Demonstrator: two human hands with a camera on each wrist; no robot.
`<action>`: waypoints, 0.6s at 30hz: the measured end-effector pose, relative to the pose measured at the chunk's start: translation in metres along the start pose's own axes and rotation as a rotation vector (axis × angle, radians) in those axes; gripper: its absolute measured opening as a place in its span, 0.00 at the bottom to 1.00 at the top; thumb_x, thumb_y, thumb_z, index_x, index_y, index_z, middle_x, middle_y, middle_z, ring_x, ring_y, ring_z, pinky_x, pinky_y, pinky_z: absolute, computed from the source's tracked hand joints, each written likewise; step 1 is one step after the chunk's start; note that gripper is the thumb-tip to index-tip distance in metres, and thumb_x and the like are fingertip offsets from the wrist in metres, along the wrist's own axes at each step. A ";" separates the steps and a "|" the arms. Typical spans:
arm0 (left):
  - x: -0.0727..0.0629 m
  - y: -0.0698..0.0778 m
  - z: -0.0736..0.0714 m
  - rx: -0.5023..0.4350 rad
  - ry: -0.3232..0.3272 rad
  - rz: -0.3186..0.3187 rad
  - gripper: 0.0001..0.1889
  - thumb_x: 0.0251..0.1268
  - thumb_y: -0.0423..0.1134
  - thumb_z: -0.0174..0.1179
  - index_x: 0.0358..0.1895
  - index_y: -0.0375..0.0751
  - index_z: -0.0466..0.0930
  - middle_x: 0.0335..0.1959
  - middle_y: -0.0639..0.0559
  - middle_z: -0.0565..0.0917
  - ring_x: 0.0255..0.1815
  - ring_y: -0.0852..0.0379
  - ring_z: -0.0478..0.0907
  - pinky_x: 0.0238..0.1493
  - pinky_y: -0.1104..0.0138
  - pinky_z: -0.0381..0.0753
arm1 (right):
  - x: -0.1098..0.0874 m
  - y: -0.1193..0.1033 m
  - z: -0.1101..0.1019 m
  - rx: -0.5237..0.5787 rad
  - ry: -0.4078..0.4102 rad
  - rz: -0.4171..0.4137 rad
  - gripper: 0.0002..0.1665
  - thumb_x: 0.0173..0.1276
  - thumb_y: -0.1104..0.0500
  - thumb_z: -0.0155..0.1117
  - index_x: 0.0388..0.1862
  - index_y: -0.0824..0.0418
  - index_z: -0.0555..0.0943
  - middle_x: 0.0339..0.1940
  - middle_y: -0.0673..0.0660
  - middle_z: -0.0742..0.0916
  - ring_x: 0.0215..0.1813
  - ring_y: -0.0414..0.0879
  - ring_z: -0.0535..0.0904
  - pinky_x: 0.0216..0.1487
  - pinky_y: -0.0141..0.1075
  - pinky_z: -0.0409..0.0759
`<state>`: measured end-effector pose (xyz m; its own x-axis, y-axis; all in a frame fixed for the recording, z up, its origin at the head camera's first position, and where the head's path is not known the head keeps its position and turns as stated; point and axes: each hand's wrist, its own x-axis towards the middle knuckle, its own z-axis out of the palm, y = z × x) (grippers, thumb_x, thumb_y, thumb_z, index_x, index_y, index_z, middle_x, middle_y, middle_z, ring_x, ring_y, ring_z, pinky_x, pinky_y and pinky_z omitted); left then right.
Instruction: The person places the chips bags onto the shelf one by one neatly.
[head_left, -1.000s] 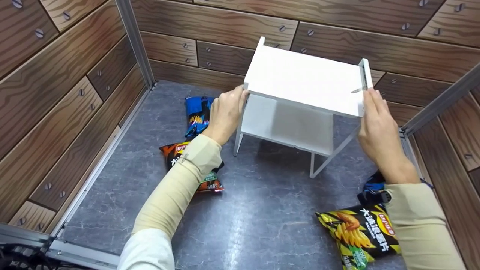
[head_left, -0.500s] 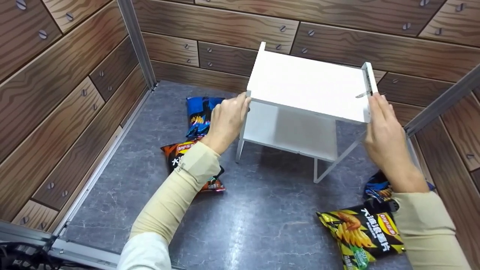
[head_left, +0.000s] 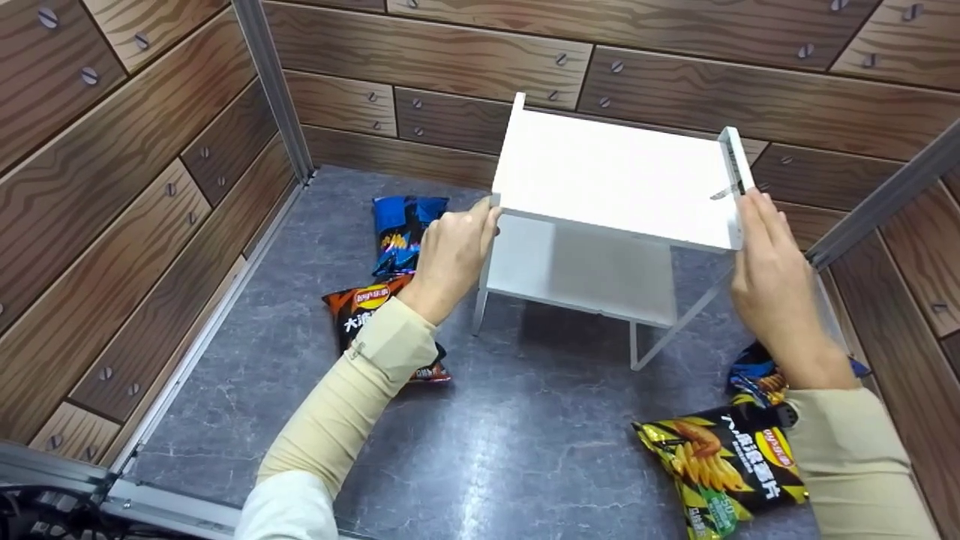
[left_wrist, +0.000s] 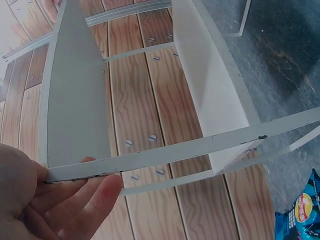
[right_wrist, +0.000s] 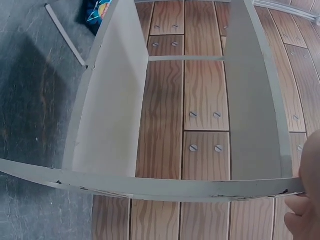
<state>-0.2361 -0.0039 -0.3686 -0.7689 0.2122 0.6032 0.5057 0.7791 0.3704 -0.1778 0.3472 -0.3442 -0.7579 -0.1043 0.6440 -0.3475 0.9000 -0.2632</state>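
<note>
A small white two-tier shelf (head_left: 615,176) with thin frame legs stands between both hands in the head view. My left hand (head_left: 454,259) grips its near left corner; in the left wrist view the fingers (left_wrist: 102,200) curl round the white side bar (left_wrist: 165,152). At the near right side, my right hand (head_left: 776,281) holds the raised side frame. In the right wrist view that hand (right_wrist: 306,200) is mostly cut off at the edge, with fingertips tucked beneath the bar (right_wrist: 210,189). Whether all the feet touch the floor, I cannot tell.
Left of the shelf lie a blue chip bag (head_left: 394,232) and an orange-black one (head_left: 367,304), partly behind my left arm. By my right sleeve are a yellow-black chip bag (head_left: 724,465) and another blue bag (head_left: 757,371). Wood-patterned walls (head_left: 442,45) enclose the grey floor (head_left: 540,450).
The white shelf, with both hands on it, has moved slightly nearer and lower in the head view. The right hand has shifted a little rightward. The chip bags stay where they were.
</note>
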 end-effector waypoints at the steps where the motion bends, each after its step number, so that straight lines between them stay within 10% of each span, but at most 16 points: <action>1: 0.000 0.000 0.000 0.002 0.001 0.004 0.17 0.80 0.45 0.45 0.35 0.40 0.78 0.22 0.49 0.86 0.21 0.46 0.83 0.20 0.56 0.80 | 0.000 0.001 0.000 0.001 0.004 -0.001 0.29 0.71 0.75 0.44 0.72 0.73 0.66 0.73 0.71 0.70 0.74 0.67 0.64 0.80 0.50 0.56; 13: 0.004 -0.003 -0.006 0.038 -0.052 0.002 0.18 0.79 0.46 0.47 0.36 0.38 0.80 0.20 0.48 0.83 0.17 0.49 0.79 0.18 0.57 0.77 | 0.002 0.000 0.007 0.019 0.036 0.008 0.28 0.73 0.74 0.44 0.72 0.74 0.65 0.73 0.72 0.70 0.76 0.66 0.63 0.80 0.51 0.55; 18: 0.011 -0.002 -0.013 0.044 -0.096 0.020 0.18 0.76 0.44 0.51 0.57 0.35 0.79 0.39 0.44 0.87 0.30 0.48 0.85 0.27 0.57 0.84 | 0.001 0.001 0.009 0.026 0.048 0.015 0.29 0.72 0.74 0.43 0.72 0.74 0.65 0.73 0.71 0.70 0.76 0.65 0.63 0.80 0.49 0.55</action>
<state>-0.2409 -0.0111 -0.3533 -0.7938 0.2821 0.5388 0.5052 0.7991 0.3260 -0.1839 0.3445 -0.3503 -0.7357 -0.0702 0.6737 -0.3513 0.8899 -0.2909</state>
